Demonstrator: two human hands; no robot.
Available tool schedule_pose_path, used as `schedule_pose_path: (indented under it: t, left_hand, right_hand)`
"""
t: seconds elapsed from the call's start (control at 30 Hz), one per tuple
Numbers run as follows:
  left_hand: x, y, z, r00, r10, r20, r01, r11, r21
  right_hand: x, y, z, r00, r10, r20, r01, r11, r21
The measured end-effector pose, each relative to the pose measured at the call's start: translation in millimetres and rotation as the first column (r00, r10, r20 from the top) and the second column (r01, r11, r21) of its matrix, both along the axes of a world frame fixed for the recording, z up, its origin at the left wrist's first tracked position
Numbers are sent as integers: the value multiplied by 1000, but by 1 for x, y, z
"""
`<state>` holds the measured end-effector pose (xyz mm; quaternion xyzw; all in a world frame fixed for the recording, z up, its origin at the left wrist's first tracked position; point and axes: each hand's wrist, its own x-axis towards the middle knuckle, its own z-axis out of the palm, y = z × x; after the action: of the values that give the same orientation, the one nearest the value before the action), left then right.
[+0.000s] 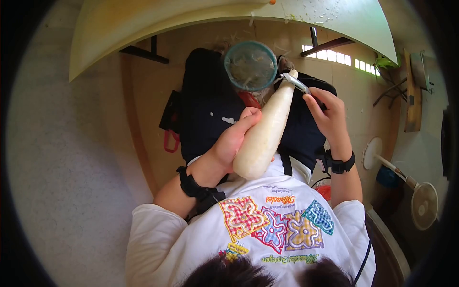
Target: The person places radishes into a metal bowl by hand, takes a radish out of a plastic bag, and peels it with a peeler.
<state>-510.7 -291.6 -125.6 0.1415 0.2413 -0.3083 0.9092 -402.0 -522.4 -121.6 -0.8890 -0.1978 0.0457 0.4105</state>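
Tan floor (153, 88), left fingers (249, 115) curled around white radish (267, 131), right fingers (324, 96) pinching peeler (299, 84)

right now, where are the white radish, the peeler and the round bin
White radish (266, 132): head view, middle of its body.
Peeler (300, 84): head view, on its handle.
Round bin (249, 42): head view, on its far rim.

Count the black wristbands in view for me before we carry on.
2: one black wristband on the arm whose left hand holds the long white vegetable, another below the right hand gripping the peeler. Neither is fully hidden; I see no others.
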Motion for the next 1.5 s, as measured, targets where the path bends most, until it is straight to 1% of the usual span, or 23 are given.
schedule_pose_path:
  t: [0.17, 0.27, 0.37, 0.47, 0.67, 0.7, 0.77, 0.8, 0.87, 0.9, 0.93, 0.97, 1.03, 1.1, 1.13, 1.17, 1.2, 1.23, 1.3, 1.37, 1.4, 1.47, 1.5]
  left_hand:
    - [-3, 3, 4, 997, -62, 39, 62, 998, 3]
    - [-3, 0, 4, 997, 6, -75, -5, 1000, 13]
    - [-2, 2, 0, 998, -66, 8, 66, 998, 7]
    - [-3, 4, -6, 997, -70, -30, 65, 990, -121]
    - [-6, 5, 2, 997, -49, -63, 41, 991, -129]
    - [-7, 5, 2, 999, -52, -9, 51, 996, -72]
    - [-7, 5, 4, 997, -64, 46, 65, 998, -17]
    - [-8, 2, 9, 999, -38, 16, 38, 999, -2]
    - [-6, 4, 6, 1000, 8, -10, -8, 1000, 21]
    - [-7, 10, 0, 1000, 12, 13, -11, 996, -92]
    - [-8, 14, -5, 999, 13, 38, -5, 979, -205]
    - [-10, 16, -10, 999, 12, 40, -3, 979, -203]
    - [-9, 18, -18, 997, -5, 72, 29, 944, -330]
    - [-7, 19, -16, 996, -1, 84, 28, 944, -328]
    - [-5, 20, -15, 995, 14, 97, 18, 946, -324]
    - [-3, 22, -15, 995, 11, 100, 22, 946, -323]
    - [-2, 22, -16, 996, 13, 87, 14, 952, -306]
    - [0, 23, -16, 997, 16, 74, 6, 957, -289]
    - [1, 25, -17, 998, 9, 57, 3, 978, -210]
    - [3, 22, -14, 999, 23, 32, -20, 996, -84]
    - [5, 21, -9, 999, 18, 34, -15, 996, -85]
    - [10, 19, -1, 999, 38, -34, -33, 989, 146]
    - [9, 20, 1, 997, 52, -47, -44, 985, 167]
  right_hand:
    - [14, 1, -9, 1000, -11, -3, 11, 1000, -27]
    - [15, -8, -19, 997, -70, -8, 70, 997, 6]
    - [16, -10, -21, 997, -76, 9, 77, 997, -4]
    - [16, -6, -22, 996, -88, -16, 88, 996, -18]
    - [15, 3, -24, 996, -88, 18, 89, 994, -63]
    - [18, 2, -31, 996, -88, 18, 89, 994, -63]
    - [26, -9, -54, 988, -112, 110, 139, 948, -286]
    - [25, -18, -66, 987, -116, 111, 144, 947, -287]
    - [31, -22, -79, 954, -271, -132, 254, 958, -131]
    - [29, -25, -79, 937, -306, -171, 280, 947, -157]
    - [27, -24, -75, 938, -302, -173, 277, 949, -153]
    - [24, -25, -71, 939, -287, -189, 261, 954, -150]
    - [21, -28, -68, 937, -286, -201, 259, 954, -149]
    - [19, -28, -67, 942, -239, -235, 243, 970, -11]
    - [18, -27, -62, 942, -243, -233, 247, 969, -11]
    - [16, -26, -54, 892, -209, -400, 283, 950, 135]
    - [14, -26, -45, 823, -143, -549, 336, 903, 269]
    - [11, -22, -31, 824, -146, -548, 339, 901, 270]
    - [3, -15, -4, 663, 25, -748, 421, 814, 400]
    - [-6, -17, -2, 660, 67, -748, 412, 801, 435]
    - [-8, -16, -2, 655, 113, -747, 398, 789, 468]
    - [-10, -14, -4, 678, 104, -728, 395, 783, 480]
    - [-12, -12, -4, 710, 59, -701, 364, 822, 438]
